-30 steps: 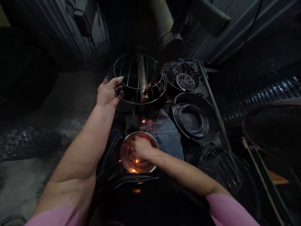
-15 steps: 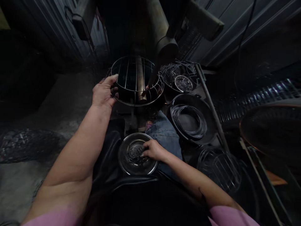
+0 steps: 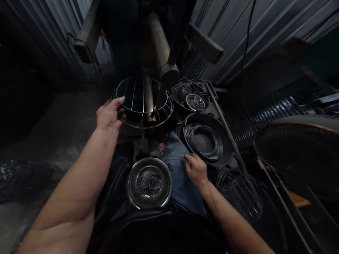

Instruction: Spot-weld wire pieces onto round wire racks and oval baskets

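Observation:
My left hand (image 3: 109, 114) is closed on the left rim of a round wire basket (image 3: 160, 123). Thin bars cross the basket, and it sits around the copper-coloured electrodes (image 3: 149, 100) of a machine. Above my right thigh, my right hand (image 3: 196, 171) is closed, its fingertips pinched together; whatever they hold is too small to make out. To the left of that hand, a steel bowl (image 3: 130, 197) rests on my lap. Short bent wire pieces (image 3: 149, 183) lie in a heap inside it.
At the right, a dark pan holds a coil of wire (image 3: 218, 146). Behind it stand more wire parts and a small round dish (image 3: 195, 102). Wire grids (image 3: 243, 197) lie nearer me. A large round rim (image 3: 291, 124) is at far right. A thick machine arm (image 3: 161, 46) hangs overhead.
My right hand has come out of the bowl and moved right and slightly up, over my thigh. My left hand keeps its hold on the basket. The whole view has shifted a little.

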The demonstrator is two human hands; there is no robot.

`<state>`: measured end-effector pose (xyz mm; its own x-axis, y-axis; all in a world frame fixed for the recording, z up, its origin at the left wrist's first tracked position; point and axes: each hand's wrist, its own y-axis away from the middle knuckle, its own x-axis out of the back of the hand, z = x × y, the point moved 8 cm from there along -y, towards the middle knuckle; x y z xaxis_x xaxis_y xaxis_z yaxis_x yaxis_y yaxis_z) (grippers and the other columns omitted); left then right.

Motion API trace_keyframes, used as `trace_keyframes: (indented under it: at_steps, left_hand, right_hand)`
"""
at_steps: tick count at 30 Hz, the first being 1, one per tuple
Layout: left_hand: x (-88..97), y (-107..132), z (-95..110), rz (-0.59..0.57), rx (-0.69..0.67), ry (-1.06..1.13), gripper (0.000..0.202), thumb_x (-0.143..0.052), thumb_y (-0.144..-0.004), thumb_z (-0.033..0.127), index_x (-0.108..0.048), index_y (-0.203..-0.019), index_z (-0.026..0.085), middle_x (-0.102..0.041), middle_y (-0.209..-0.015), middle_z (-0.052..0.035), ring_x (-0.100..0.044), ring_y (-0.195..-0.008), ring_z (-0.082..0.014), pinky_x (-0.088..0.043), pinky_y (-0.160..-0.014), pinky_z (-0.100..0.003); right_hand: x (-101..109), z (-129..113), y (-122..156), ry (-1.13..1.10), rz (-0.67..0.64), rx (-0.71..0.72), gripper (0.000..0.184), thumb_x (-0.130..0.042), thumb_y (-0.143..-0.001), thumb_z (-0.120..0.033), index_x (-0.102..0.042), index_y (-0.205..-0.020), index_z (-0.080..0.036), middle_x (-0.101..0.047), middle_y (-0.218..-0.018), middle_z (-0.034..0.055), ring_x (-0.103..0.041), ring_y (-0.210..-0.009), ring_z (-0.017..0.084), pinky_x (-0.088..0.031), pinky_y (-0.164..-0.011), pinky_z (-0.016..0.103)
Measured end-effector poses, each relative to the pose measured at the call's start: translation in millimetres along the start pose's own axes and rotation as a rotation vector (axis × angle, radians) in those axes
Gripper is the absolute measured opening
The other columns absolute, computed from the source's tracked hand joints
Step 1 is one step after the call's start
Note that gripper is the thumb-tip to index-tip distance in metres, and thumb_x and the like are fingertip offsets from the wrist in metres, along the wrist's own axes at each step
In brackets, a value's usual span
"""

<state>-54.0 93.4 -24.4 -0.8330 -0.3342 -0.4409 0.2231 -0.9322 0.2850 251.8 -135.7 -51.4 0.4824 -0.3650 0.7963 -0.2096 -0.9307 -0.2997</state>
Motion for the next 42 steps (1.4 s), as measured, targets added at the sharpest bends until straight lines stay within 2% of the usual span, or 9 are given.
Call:
trace_keyframes:
  at_steps: [3, 6, 8, 11, 14, 17, 21, 31, 42]
  left_hand:
    - [0.5, 6, 1, 0.048, 0.017, 0.0, 0.034, -0.08, -0.049, 0.02, -0.054, -0.071, 0.017, -0.055, -0.061, 0.0014, -0.052, -0.05, -0.0112, -0.039, -0.041, -0.022]
    - [1.6, 12, 3, 0.074, 0.035, 0.037, 0.033, -0.078, -0.048, 0.013, -0.054, -0.07, 0.017, -0.056, -0.061, 0.0019, -0.053, -0.052, -0.011, -0.043, -0.044, -0.022]
    - [2.1, 16, 5, 0.074, 0.033, 0.066, 0.033, -0.077, -0.047, 0.011, -0.054, -0.07, 0.016, -0.056, -0.061, 0.0019, -0.054, -0.054, -0.0111, -0.044, -0.045, -0.022]
    - [3.9, 22, 7, 0.092, 0.01, 0.099, 0.036, -0.078, -0.044, 0.009, -0.053, -0.069, 0.016, -0.056, -0.06, 0.0017, -0.054, -0.054, -0.0114, -0.044, -0.045, -0.022]
    - [5.4, 30, 7, 0.111, -0.016, 0.113, 0.038, -0.08, -0.043, 0.01, -0.054, -0.07, 0.016, -0.056, -0.06, 0.0023, -0.053, -0.051, -0.0106, -0.043, -0.044, -0.022]
    - [5.1, 34, 6, 0.08, -0.068, 0.11, 0.039, -0.082, -0.044, 0.015, -0.058, -0.075, 0.016, -0.056, -0.063, 0.0032, -0.052, -0.05, -0.0099, -0.042, -0.043, -0.022]
    - [7.7, 35, 6, 0.051, -0.132, 0.122, 0.038, -0.082, -0.048, 0.017, -0.062, -0.08, 0.017, -0.058, -0.071, 0.0036, -0.053, -0.054, -0.0089, -0.042, -0.044, -0.021]
    - [-3.9, 42, 1, 0.018, -0.092, 0.191, 0.043, -0.083, -0.046, 0.017, -0.062, -0.083, 0.02, -0.055, -0.08, 0.0038, -0.053, -0.058, -0.0076, -0.042, -0.045, -0.019]
    - [-10.4, 25, -9, -0.008, -0.045, 0.179, 0.041, -0.083, -0.047, 0.017, -0.061, -0.081, 0.019, -0.058, -0.076, 0.0032, -0.055, -0.061, -0.0095, -0.044, -0.048, -0.021]
  right_hand:
    - [-6, 2, -3, -0.136, 0.021, -0.042, 0.024, -0.049, -0.083, -0.03, -0.071, -0.08, -0.02, -0.07, -0.078, 0.0093, -0.066, -0.071, 0.021, -0.053, -0.07, 0.034]
    - [-8, -11, -31, -0.411, 0.03, -0.157, 0.019, -0.06, -0.08, -0.034, -0.073, -0.084, -0.02, -0.067, -0.067, 0.0042, -0.062, -0.059, 0.018, -0.053, -0.059, 0.031]
    - [-12, -36, -59, -0.608, -0.011, -0.182, 0.019, -0.065, -0.078, -0.035, -0.074, -0.084, -0.019, -0.064, -0.062, 0.0014, -0.056, -0.049, 0.014, -0.05, -0.05, 0.027]
    - [-17, -81, -97, -0.836, -0.002, -0.135, 0.019, -0.068, -0.075, -0.035, -0.074, -0.082, -0.018, -0.067, -0.073, 0.0021, -0.06, -0.052, 0.012, -0.05, -0.048, 0.025]
    - [-32, -116, -118, -0.846, -0.002, -0.067, 0.019, -0.065, -0.077, -0.033, -0.074, -0.085, -0.018, -0.067, -0.076, 0.0024, -0.063, -0.058, 0.014, -0.051, -0.051, 0.024]
    - [-39, -131, -122, -0.681, 0.083, 0.004, 0.017, -0.06, -0.08, -0.025, -0.075, -0.086, -0.02, -0.07, -0.077, 0.0034, -0.066, -0.069, 0.016, -0.054, -0.067, 0.027]
    - [-45, -128, -118, -0.594, 0.132, -0.026, 0.018, -0.059, -0.08, -0.022, -0.075, -0.087, -0.021, -0.074, -0.084, 0.0046, -0.067, -0.077, 0.018, -0.054, -0.077, 0.03]
    - [-62, -108, -113, -0.788, 0.185, -0.222, 0.021, -0.063, -0.079, -0.035, -0.072, -0.084, -0.016, -0.071, -0.074, 0.0044, -0.066, -0.062, 0.017, -0.054, -0.058, 0.028]
    - [-62, -100, -116, -0.875, 0.225, -0.256, 0.021, -0.066, -0.076, -0.035, -0.069, -0.08, -0.015, -0.067, -0.064, 0.0013, -0.063, -0.052, 0.015, -0.053, -0.053, 0.027]
